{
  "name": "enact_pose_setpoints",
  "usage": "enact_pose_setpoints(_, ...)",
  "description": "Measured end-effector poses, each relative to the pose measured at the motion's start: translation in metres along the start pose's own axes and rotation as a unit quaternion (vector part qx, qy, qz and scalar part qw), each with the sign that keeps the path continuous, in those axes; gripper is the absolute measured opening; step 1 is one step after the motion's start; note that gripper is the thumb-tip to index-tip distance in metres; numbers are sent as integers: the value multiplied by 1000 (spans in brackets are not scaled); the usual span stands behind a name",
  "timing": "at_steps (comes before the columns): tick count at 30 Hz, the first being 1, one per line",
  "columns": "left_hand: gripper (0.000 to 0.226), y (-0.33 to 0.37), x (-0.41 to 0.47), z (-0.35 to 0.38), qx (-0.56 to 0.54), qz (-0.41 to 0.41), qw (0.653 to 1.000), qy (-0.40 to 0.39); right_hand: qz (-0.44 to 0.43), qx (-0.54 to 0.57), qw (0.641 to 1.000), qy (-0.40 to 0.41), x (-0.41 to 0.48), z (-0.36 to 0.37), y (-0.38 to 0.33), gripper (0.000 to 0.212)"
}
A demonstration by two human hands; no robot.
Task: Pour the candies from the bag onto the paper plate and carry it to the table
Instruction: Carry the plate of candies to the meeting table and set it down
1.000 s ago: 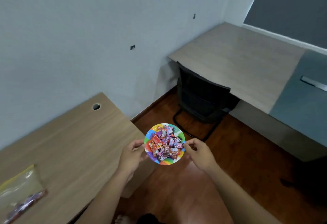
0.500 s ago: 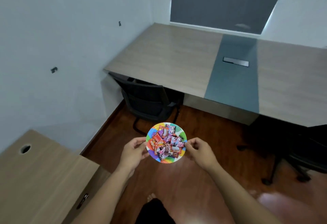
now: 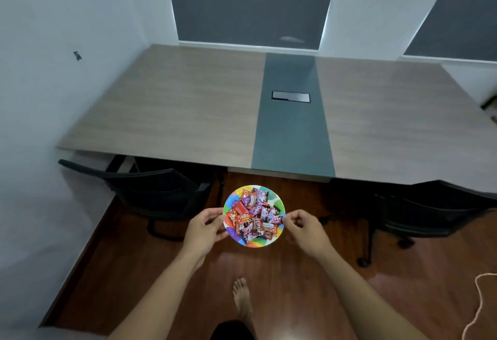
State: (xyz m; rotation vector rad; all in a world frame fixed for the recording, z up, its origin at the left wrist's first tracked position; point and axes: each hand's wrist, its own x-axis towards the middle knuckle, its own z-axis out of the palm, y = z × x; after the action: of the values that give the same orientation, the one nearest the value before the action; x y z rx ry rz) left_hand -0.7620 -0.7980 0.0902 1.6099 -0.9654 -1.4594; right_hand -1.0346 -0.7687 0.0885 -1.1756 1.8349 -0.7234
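Since the earlier frames the view has swung from the side desk and wall to face the large table squarely; the side desk and its bag have left the picture, and the plate sits at the same spot between the hands.

Item 1: paper plate (image 3: pixel 231 200), round, rainbow-coloured rim, held level in the air above the wooden floor (image 3: pixel 282 280), just short of the table's near edge, at centre frame.

Item 2: candies (image 3: pixel 252 214), a heap of wrapped pieces in red, purple, pink and brown, filling the plate's middle.

Item 3: left hand (image 3: pixel 203 228), at 9 o'clock of the plate, thumb on top of the rim and fingers curled beneath, pinching the edge.

Item 4: right hand (image 3: pixel 304 225), at 3 o'clock of the plate, thumb and forefinger pinching the rim, other fingers curled loosely.

Item 5: table (image 3: pixel 188 103), large, pale wood grain with a grey-green strip down its middle and a dark cable hatch (image 3: pixel 291 96) set in that strip; at 12 o'clock of the plate.

Item 6: black chairs, one (image 3: pixel 161 191) at 9 o'clock of the plate, one (image 3: pixel 430 210) at 3 o'clock, both tucked at the table's near edge.

Item 7: bare foot (image 3: pixel 242 296) on the floor at 6 o'clock.

Item 8: pale cord (image 3: pixel 481 304) on the floor at 4 o'clock, well apart.
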Motion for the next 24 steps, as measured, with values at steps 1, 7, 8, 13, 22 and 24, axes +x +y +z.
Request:
enact_pose_setpoints(1, 15, 7, 15, 8, 3, -3, 1000, -7, 8, 4, 1000, 4, 13, -6, -2, 19)
enact_pose_setpoints(7, 15, 49, 104, 56, 7, -14, 999, -52, 49, 32, 998, 23, 96, -38, -9, 21)
enact_pose_setpoints(8, 15, 55, 118, 63, 7, -17, 998, -60, 51, 36, 998, 28, 108, -43, -11, 21)
enact_pose_setpoints(13, 17, 86, 177, 97, 20, -32, 996, -85, 66, 58, 995, 45, 160, -63, -12, 21)
enact_pose_setpoints(22, 17, 119, 270, 163, 45, -36, 996, -73, 76, 69, 995, 10, 277, -107, -7, 24)
enact_pose_setpoints(24, 16, 129, 288, 181, 52, -35, 996, -61, 74, 77, 994, -1, 307, -121, -6, 24)
